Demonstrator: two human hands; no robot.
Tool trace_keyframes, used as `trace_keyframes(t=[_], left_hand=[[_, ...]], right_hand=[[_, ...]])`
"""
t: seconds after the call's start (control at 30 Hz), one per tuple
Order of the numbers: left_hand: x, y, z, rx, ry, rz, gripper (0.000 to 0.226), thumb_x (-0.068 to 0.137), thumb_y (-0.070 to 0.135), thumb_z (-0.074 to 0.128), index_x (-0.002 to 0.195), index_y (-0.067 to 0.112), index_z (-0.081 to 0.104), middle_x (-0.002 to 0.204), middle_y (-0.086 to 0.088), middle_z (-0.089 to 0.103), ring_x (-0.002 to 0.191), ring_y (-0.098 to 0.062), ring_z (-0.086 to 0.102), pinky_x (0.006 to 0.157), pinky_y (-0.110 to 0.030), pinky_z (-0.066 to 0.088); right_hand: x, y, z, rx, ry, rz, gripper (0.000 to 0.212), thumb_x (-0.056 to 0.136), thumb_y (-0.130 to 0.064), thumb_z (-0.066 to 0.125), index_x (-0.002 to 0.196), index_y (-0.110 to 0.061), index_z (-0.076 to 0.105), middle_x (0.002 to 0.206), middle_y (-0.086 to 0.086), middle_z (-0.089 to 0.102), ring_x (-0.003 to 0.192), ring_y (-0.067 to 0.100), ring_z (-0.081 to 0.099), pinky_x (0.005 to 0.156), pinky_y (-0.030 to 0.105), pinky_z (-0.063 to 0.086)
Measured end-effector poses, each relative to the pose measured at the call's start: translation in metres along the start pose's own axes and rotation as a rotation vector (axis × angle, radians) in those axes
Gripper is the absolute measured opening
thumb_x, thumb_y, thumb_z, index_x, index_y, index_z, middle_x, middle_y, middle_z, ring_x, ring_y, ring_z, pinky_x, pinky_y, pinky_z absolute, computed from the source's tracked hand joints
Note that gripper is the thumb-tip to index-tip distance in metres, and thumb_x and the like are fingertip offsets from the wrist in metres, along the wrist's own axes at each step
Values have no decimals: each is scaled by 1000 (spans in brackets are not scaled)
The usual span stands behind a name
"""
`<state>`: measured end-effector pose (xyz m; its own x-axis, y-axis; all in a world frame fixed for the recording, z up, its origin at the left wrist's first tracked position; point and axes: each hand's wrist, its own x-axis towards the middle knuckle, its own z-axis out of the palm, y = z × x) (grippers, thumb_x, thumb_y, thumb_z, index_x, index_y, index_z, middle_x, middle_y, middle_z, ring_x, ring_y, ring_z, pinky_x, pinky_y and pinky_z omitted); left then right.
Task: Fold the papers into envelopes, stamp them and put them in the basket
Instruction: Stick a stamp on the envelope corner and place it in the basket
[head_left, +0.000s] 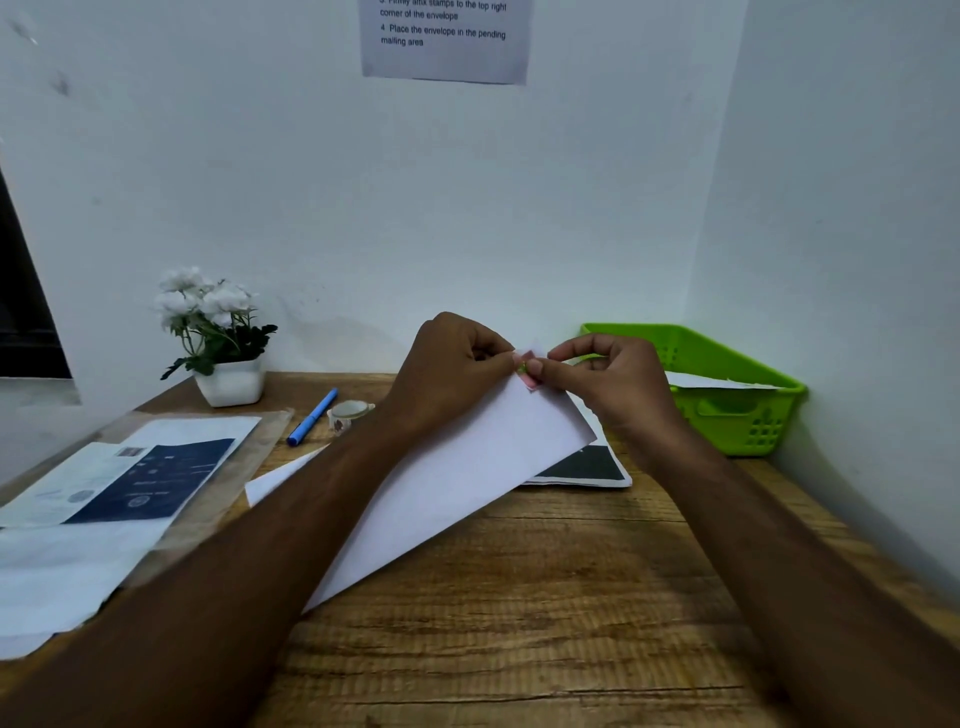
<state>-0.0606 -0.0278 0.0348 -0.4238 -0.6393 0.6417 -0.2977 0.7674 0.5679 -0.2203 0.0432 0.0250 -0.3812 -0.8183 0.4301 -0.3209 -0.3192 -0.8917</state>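
The wall notice (447, 47) runs off the top edge. The left hand (457, 358) and right hand (608, 374) hide most of the stamp (529, 364). The left forearm (291, 519) covers part of the folded envelope (467, 467). The near-left documents (104, 493) are blurred.

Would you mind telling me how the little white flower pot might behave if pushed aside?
The flower pot looks squat and square-sided, so it would probably slide on the wooden desk rather than roll. Its flowers stand taller than the pot, so a high push might tip it.

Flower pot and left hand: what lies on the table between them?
In the head view, a blue pen and a tape roll lie between the flower pot and the left hand.
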Motion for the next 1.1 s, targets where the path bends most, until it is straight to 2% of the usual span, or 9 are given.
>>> trace_keyframes(t=[0.13, 0.3, 0.37, 0.47, 0.63, 0.8, 0.9, 1.0, 1.1], left_hand=[[0, 0, 1, -22, 24, -13, 19, 75, 32, 66, 72, 17, 77, 68, -1, 73, 59, -1, 57, 57, -20, 42], [-1, -1, 1, -28, 43, -13, 18, 81, 29, 72, 71, 15, 77, 58, 3, 68, 50, 0, 49, 51, -13, 35], [-1, -1, 1, -17, 47, 3, 19, 83, 28, 71, 71, 14, 77, 60, 1, 69, 51, 0, 50, 52, -15, 36], [-1, -3, 3, 16, 54, 26, 20, 83, 30, 71, 70, 17, 76, 61, 0, 68, 52, -3, 51, 55, -25, 40], [0, -7, 4, 125, 34, 58, 24, 77, 40, 74, 65, 20, 75, 45, 15, 54, 46, 0, 48, 50, -18, 32], [2, -10, 4, 225, -94, 135, 37, 71, 53, 62, 68, 18, 75, 54, 9, 62, 51, -4, 53, 54, -28, 39], [1, -11, 0, 249, -173, 206, 33, 73, 48, 62, 74, 19, 76, 64, 5, 70, 58, -9, 60, 58, -30, 46], [2, -11, -5, 229, -193, 249, 26, 76, 40, 63, 78, 18, 77, 68, 6, 72, 57, -2, 58, 56, -20, 43], [2, -11, -5, 279, -217, 275, 28, 80, 39, 57, 84, 18, 76, 77, 6, 73, 64, -3, 61, 62, -26, 47]], right_hand=[[-1, -3, 1, 36, -23, 60, 26, 68, -20, 87, 83, -8, 70, 63, 12, 55, 37, 0, 38, 39, 11, 29], [-6, -8, -3, -9, -167, 113, 21, 80, -22, 77, 88, -2, 75, 66, 1, 63, 40, -3, 45, 41, 7, 32], [-6, -6, -3, -41, -214, 138, 25, 80, -25, 77, 88, -1, 76, 70, 3, 64, 50, 0, 51, 43, 12, 34], [-4, -3, -4, -93, -245, 167, 29, 77, -27, 80, 90, -1, 75, 76, 4, 66, 66, 10, 54, 56, 24, 34], [-4, 0, -4, -195, -329, 176, 27, 75, -25, 81, 92, -4, 76, 72, -1, 70, 54, 0, 59, 56, 22, 39], [-4, 4, -1, -194, -411, 212, 33, 74, -21, 82, 96, 2, 72, 70, 3, 63, 50, 3, 53, 49, 16, 41], [-4, 6, -1, -192, -445, 210, 34, 75, -19, 81, 98, 4, 71, 78, 9, 63, 60, 11, 55, 51, 16, 44], [-1, 9, -2, -149, -439, 221, 27, 78, -20, 79, 98, -2, 74, 83, 14, 66, 72, 22, 56, 57, 21, 50], [1, 10, -3, -116, -463, 238, 18, 82, -18, 75, 95, -6, 75, 76, 7, 70, 65, 18, 60, 58, 23, 54]])
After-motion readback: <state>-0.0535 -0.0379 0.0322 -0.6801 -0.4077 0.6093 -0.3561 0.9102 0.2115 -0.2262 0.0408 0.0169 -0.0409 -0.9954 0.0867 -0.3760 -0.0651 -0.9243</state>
